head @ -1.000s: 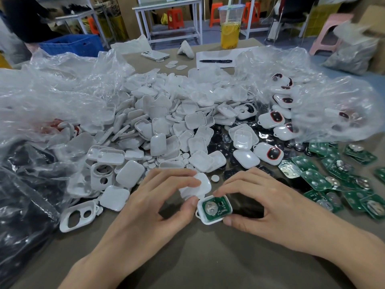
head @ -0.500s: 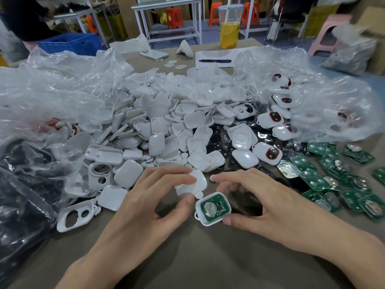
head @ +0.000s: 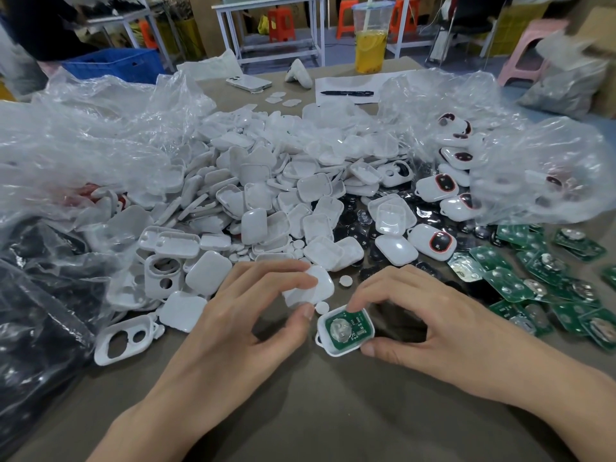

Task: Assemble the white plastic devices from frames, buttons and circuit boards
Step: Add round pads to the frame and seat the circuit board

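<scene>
Honestly, my left hand [head: 240, 311] pinches the cover [head: 321, 283], right hand [head: 433, 325] grips the frame [head: 322, 331] — crooked press could jam it.

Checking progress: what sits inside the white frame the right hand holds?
A green circuit board with a silver disc fills the white frame. The right hand covers its far edge; whatever lies beneath is hidden.

Left hand [head: 240, 315] and right hand [head: 443, 325] lie palm-down, thumb and fingers [head: 266, 280] curled into pinches.
</scene>
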Demonstrator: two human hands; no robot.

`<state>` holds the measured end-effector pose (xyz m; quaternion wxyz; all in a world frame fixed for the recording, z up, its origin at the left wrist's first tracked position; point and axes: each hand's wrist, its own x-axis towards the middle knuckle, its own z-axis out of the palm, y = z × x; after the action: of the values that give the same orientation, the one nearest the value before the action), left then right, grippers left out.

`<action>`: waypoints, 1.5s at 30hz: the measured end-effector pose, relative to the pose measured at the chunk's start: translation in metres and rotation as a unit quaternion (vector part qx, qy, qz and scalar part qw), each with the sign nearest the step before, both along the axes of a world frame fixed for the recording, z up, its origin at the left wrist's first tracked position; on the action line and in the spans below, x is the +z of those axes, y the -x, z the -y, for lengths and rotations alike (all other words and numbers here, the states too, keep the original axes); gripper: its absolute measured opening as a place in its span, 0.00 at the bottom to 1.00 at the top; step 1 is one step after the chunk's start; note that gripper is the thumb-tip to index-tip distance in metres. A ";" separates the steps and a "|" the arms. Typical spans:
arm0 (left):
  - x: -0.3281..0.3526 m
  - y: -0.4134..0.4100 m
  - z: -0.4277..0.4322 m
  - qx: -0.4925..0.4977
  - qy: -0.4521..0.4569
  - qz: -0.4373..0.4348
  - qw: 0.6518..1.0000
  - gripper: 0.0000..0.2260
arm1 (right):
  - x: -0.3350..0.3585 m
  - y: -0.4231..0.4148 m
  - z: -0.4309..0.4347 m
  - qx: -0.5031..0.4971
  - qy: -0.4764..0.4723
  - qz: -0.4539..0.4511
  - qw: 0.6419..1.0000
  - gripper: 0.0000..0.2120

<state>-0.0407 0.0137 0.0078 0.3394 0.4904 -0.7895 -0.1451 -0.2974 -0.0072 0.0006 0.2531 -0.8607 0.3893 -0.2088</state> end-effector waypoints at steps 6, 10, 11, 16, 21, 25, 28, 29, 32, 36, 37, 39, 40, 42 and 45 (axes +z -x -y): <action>-0.001 0.000 0.001 0.000 0.001 0.006 1.000 0.09 | 0.000 0.000 0.000 0.006 0.007 -0.012 1.000 0.13; -0.001 -0.001 0.001 -0.001 -0.001 0.007 1.000 0.09 | 0.000 -0.001 0.001 0.005 0.007 -0.011 1.000 0.12; -0.001 -0.001 0.001 -0.002 -0.003 0.007 1.000 0.09 | 0.001 -0.001 0.001 0.005 0.007 -0.012 1.000 0.12; 0.000 -0.001 -0.001 -0.015 -0.009 0.018 1.000 0.09 | 0.001 0.000 0.001 -0.001 -0.005 -0.016 1.000 0.15; 0.000 0.001 -0.003 -0.058 -0.004 0.021 0.998 0.09 | 0.001 -0.001 -0.001 -0.029 -0.042 0.021 0.998 0.24; 0.000 0.001 -0.004 -0.094 -0.016 0.034 0.995 0.08 | 0.001 -0.001 0.000 -0.024 -0.045 0.008 0.999 0.31; 0.001 0.002 -0.004 -0.109 -0.018 0.060 0.992 0.08 | 0.001 -0.001 0.000 -0.020 -0.041 -0.004 0.999 0.31; 0.001 0.004 -0.004 -0.113 -0.010 0.074 0.991 0.08 | 0.001 -0.001 0.000 -0.020 -0.039 -0.008 0.999 0.31; 0.001 0.008 -0.003 -0.124 0.019 0.120 0.985 0.09 | 0.002 -0.002 0.000 -0.020 -0.031 -0.014 0.999 0.30; 0.001 0.008 -0.002 -0.132 0.010 0.129 0.983 0.09 | 0.005 -0.003 -0.001 -0.017 -0.020 -0.019 0.999 0.28; 0.000 0.008 -0.002 -0.135 0.009 0.130 0.982 0.09 | 0.005 -0.003 -0.001 -0.016 -0.017 -0.023 0.999 0.27; -0.001 0.008 -0.001 -0.142 0.010 0.129 0.981 0.09 | 0.006 -0.004 -0.001 -0.014 -0.010 -0.034 0.999 0.26; -0.001 0.008 -0.001 -0.144 0.010 0.127 0.981 0.09 | 0.006 -0.004 -0.001 -0.013 -0.007 -0.039 0.999 0.26; -0.002 0.008 -0.001 -0.147 0.007 0.125 0.981 0.09 | 0.007 -0.004 -0.001 -0.013 -0.006 -0.040 0.999 0.25; -0.003 0.008 0.000 -0.148 0.007 0.125 0.981 0.07 | 0.006 -0.004 0.000 -0.014 -0.007 -0.039 0.999 0.21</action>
<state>-0.0487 0.0142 0.0052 0.2164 0.3796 -0.8906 -0.1260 -0.2936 -0.0067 0.0065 0.2402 -0.8609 0.4126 -0.1757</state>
